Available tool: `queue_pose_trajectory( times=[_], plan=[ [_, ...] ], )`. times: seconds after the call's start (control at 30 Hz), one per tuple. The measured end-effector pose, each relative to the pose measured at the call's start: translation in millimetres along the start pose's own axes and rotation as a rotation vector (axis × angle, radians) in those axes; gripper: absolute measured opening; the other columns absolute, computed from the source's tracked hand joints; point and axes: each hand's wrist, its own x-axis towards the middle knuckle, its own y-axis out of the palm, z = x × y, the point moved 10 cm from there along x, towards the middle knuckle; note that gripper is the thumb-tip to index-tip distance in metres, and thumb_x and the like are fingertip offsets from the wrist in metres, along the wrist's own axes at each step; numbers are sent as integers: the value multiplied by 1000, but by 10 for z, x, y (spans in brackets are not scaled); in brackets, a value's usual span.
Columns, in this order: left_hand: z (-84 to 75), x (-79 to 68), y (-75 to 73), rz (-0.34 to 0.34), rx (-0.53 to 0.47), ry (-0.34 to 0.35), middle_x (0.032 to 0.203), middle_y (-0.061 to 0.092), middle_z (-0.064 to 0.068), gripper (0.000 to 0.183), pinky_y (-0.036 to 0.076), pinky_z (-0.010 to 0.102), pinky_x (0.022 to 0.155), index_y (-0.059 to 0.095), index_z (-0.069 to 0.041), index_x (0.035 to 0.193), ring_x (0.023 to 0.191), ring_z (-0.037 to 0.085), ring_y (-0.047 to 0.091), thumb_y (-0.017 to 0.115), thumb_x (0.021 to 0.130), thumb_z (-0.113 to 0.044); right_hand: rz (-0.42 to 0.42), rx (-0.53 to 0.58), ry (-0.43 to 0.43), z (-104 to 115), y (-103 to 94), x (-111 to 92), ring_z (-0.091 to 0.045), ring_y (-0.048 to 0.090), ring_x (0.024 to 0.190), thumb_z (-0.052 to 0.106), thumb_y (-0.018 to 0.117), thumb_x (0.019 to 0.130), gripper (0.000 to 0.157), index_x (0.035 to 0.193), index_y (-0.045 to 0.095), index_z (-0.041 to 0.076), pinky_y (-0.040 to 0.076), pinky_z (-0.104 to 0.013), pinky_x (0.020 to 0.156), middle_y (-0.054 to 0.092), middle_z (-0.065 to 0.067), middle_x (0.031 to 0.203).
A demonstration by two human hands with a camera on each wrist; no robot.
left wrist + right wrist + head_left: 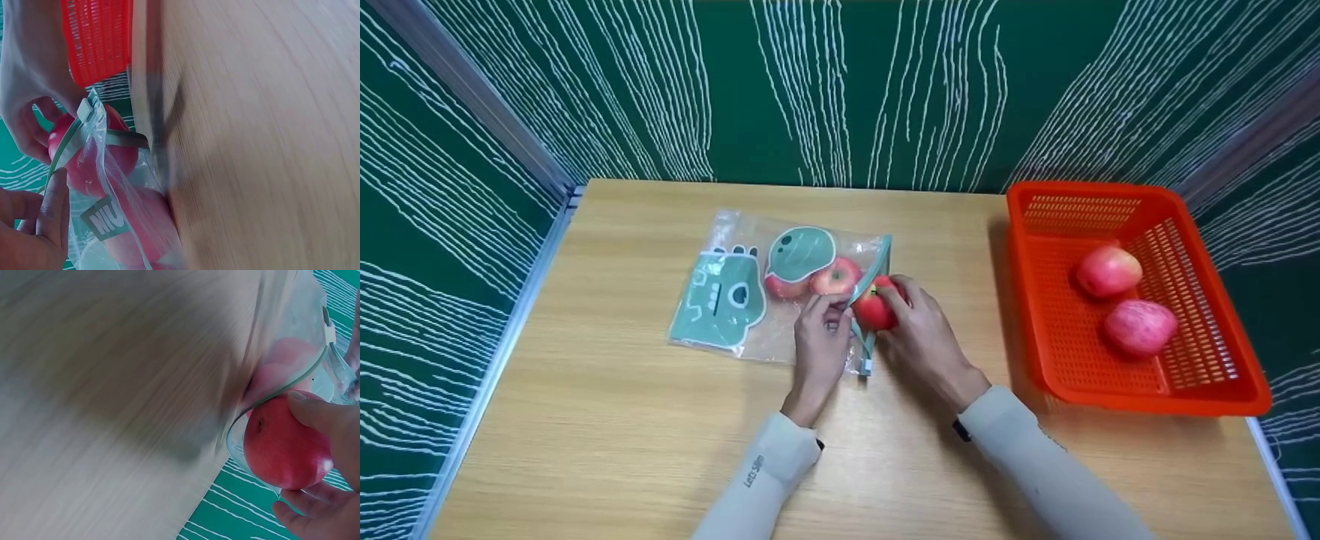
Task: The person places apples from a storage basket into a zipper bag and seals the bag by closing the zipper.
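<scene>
A clear zip bag [776, 352] with green cartoon prints lies flat on the table, its mouth facing right. Inside it are apples [835, 276], partly hidden by a print. My left hand [821, 337] pinches the green-edged rim of the bag's mouth and holds it up. With thumb and fingers, my right hand [922, 330] grips a red apple [287, 441] right at the bag's opening, partly within the rim. In the left wrist view, the white zip slider [85, 110] sits at one end of the rim.
An orange plastic basket [1027, 300] stands on the right of the wooden table [607, 420], with two apples [1140, 328] in it. Green panels [877, 97] with white wavy lines enclose the back and sides.
</scene>
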Motion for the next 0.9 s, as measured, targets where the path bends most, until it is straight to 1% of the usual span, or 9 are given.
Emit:
queue_pose_trajectory(
  times=[0.27, 0.4, 0.63, 0.77, 0.9],
  plan=[
    [-44, 13, -8, -19, -52, 25, 106, 70, 12, 18, 63, 32, 83, 74, 1, 111, 87, 24, 71, 69, 95, 9, -46, 10, -42, 58, 46, 50, -46, 66, 116, 5, 93, 80, 65, 137, 61, 6, 56, -56, 104, 55, -22, 141],
    [-42, 6, -1, -5, -51, 5, 107, 69, 12, 18, 63, 33, 85, 74, 1, 113, 90, 23, 71, 70, 96, 6, -27, 5, -28, 63, 86, 64, -45, 65, 119, 7, 93, 80, 66, 138, 60, 7, 55, -56, 105, 53, -22, 143],
    [-40, 10, 12, -1, -55, -14, 110, 69, 12, 22, 64, 34, 86, 73, 2, 116, 90, 23, 71, 70, 95, 8, 8, 22, 13, 40, 139, 100, -42, 62, 126, 8, 92, 82, 69, 142, 60, 7, 53, -54, 109, 51, -22, 147],
    [-33, 6, 14, 1, -47, -23, 111, 69, 12, 22, 63, 33, 86, 73, 1, 117, 90, 22, 71, 70, 96, 8, 28, 36, 40, 14, 179, 112, -41, 61, 129, 9, 92, 82, 71, 145, 59, 7, 53, -54, 109, 50, -21, 148],
    [-28, 0, 19, 6, -44, -28, 111, 69, 11, 22, 63, 32, 86, 73, 0, 117, 91, 21, 70, 71, 96, 7, 31, 56, 61, -12, 214, 121, -41, 60, 131, 7, 90, 84, 70, 146, 59, 8, 52, -53, 110, 50, -19, 150]
  ],
)
